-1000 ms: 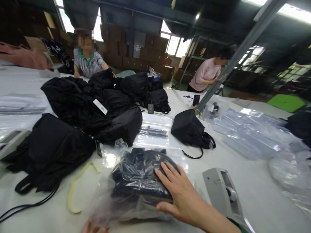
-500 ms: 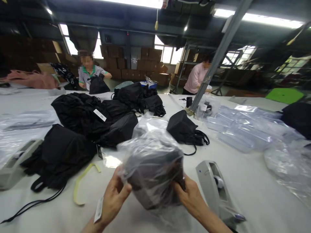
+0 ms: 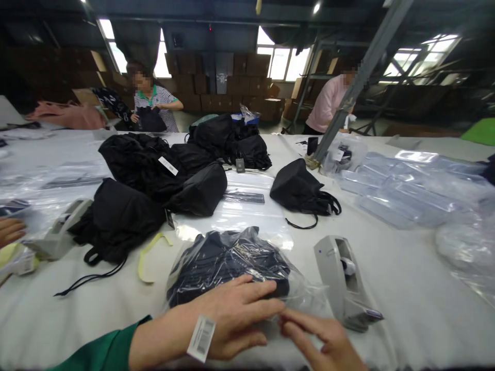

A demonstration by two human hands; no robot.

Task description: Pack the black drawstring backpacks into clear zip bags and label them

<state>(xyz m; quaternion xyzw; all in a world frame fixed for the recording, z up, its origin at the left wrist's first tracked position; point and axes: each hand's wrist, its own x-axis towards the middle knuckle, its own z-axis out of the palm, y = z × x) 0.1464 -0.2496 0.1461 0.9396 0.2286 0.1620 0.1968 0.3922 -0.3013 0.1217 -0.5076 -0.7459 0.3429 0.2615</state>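
A dark drawstring bag (image 3: 228, 257) lies on the table in front of me inside a clear plastic bag (image 3: 309, 301). Flat across its near side rests my left hand (image 3: 235, 319), fingers stretched out and pressing on the plastic. A white barcode label (image 3: 201, 337) sits on that wrist. My right hand (image 3: 323, 337) is at the near right edge of the plastic, its fingertips closed together on the film close to my left fingertips. To the right stands a grey tape dispenser (image 3: 342, 283).
Black drawstring bags (image 3: 143, 165) are heaped beyond, with another (image 3: 297, 188) to the right. Flat clear bags (image 3: 402, 190) lie far right. A yellow strip (image 3: 149, 257) and second dispenser (image 3: 62, 229) are left. Another person's hand (image 3: 10, 232) shows there. Two people stand across the table.
The wrapped bag has gone from being held up between both hands to lying on the table. My left hand has moved right, onto its top; my right hand has come down to the plastic's edge.
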